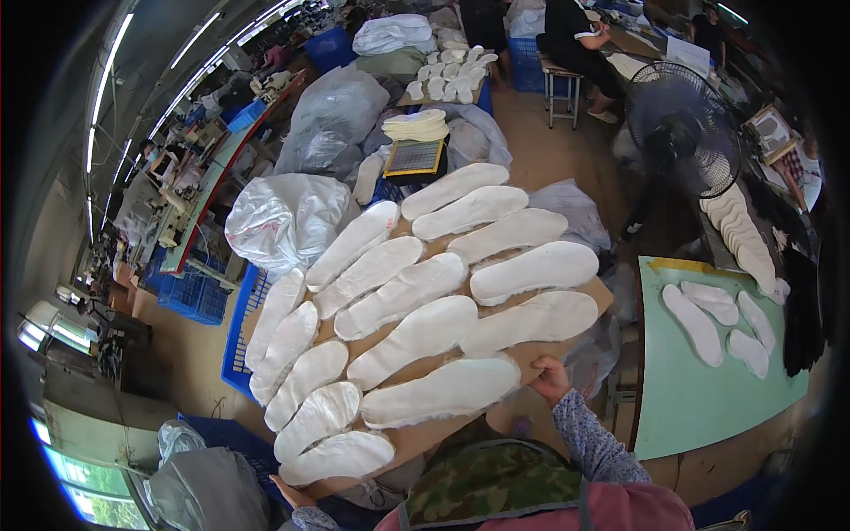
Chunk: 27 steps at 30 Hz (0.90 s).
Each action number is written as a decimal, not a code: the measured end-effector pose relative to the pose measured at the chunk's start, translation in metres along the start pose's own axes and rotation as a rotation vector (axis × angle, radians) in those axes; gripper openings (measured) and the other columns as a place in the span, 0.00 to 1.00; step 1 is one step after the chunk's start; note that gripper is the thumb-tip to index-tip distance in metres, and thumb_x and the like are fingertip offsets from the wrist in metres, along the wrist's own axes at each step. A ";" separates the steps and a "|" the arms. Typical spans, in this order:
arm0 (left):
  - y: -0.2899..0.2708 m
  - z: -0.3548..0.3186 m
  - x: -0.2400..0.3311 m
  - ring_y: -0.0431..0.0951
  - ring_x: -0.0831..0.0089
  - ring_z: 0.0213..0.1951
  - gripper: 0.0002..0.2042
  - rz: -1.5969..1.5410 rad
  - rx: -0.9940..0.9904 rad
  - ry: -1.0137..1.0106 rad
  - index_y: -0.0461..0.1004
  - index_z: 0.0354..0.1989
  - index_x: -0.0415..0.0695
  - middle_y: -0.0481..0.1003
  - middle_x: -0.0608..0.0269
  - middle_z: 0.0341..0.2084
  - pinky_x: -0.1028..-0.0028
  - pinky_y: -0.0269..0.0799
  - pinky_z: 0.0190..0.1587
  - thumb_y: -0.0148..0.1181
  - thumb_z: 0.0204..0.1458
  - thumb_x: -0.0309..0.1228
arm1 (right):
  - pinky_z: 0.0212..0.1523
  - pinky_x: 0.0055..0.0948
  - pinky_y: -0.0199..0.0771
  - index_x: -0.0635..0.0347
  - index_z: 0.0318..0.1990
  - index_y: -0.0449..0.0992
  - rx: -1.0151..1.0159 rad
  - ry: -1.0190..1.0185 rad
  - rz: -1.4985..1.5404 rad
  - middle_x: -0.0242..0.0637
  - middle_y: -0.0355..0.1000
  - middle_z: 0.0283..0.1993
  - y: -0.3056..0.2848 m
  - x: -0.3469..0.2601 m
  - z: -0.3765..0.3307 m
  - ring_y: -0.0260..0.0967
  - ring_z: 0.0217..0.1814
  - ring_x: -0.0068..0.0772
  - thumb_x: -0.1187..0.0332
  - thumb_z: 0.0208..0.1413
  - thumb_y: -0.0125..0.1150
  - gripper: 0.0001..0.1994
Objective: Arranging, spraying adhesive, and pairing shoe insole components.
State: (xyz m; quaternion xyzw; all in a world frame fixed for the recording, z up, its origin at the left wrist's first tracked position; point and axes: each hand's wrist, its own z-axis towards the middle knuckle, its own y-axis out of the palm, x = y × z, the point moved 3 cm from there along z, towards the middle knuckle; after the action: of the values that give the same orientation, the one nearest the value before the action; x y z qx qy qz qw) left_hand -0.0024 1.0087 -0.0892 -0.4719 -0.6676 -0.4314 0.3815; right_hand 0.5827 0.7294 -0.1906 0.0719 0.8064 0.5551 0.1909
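Note:
A brown board (423, 440) stretches in front of me, covered with several white shoe insoles (440, 390) laid in slanting rows. My right hand (551, 379) is closed on the board's right edge, thumb on top and the other fingers mostly out of sight beneath. At the near left corner, my left hand (290, 492) grips the same board; part of that hand is hidden under it. Just beyond the left edge shows a blue plastic crate (237, 347), mostly covered by the board.
To the right, a pale green table (699, 403) carries several loose insoles (692, 324). A black fan (682, 133) stands behind it. Ahead are stuffed plastic bags (332, 119), an insole stack (416, 126) and another insole-covered board (452, 75). A person (575, 40) sits farther back.

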 end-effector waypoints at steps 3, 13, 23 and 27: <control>0.014 0.016 -0.008 0.65 0.58 0.57 0.38 -0.034 0.045 0.050 0.61 0.60 0.41 0.66 0.56 0.57 0.60 0.60 0.59 0.40 0.54 0.64 | 0.50 0.38 0.70 0.68 0.46 0.73 -0.038 -0.005 -0.003 0.43 0.74 0.46 -0.023 0.000 0.029 0.72 0.48 0.40 0.74 0.47 0.51 0.17; 0.047 0.105 -0.018 0.69 0.65 0.53 0.34 -0.124 -0.086 0.138 0.64 0.57 0.39 0.69 0.60 0.53 0.67 0.61 0.58 0.40 0.57 0.60 | 0.60 0.42 0.62 0.67 0.51 0.70 -0.096 -0.184 -0.052 0.42 0.71 0.53 0.044 0.001 0.061 0.66 0.56 0.42 0.74 0.43 0.53 0.23; 0.056 0.101 -0.060 0.71 0.65 0.51 0.35 -0.200 0.009 0.111 0.68 0.54 0.40 0.71 0.58 0.50 0.66 0.63 0.56 0.45 0.54 0.61 | 0.63 0.40 0.60 0.65 0.52 0.71 -0.175 -0.235 -0.150 0.39 0.70 0.54 0.029 -0.018 0.085 0.65 0.59 0.40 0.74 0.40 0.54 0.25; 0.051 0.093 -0.096 0.69 0.64 0.53 0.34 -0.294 0.059 0.160 0.66 0.55 0.39 0.70 0.58 0.51 0.66 0.61 0.57 0.44 0.55 0.60 | 0.57 0.36 0.67 0.65 0.50 0.71 -0.219 -0.228 -0.257 0.38 0.73 0.49 0.071 -0.013 0.139 0.69 0.53 0.36 0.74 0.42 0.53 0.22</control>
State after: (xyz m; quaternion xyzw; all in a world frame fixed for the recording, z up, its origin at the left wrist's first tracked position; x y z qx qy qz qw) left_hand 0.0627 1.0763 -0.1973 -0.3222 -0.7093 -0.4989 0.3798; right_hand 0.6414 0.8720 -0.1654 0.0097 0.7169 0.5989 0.3568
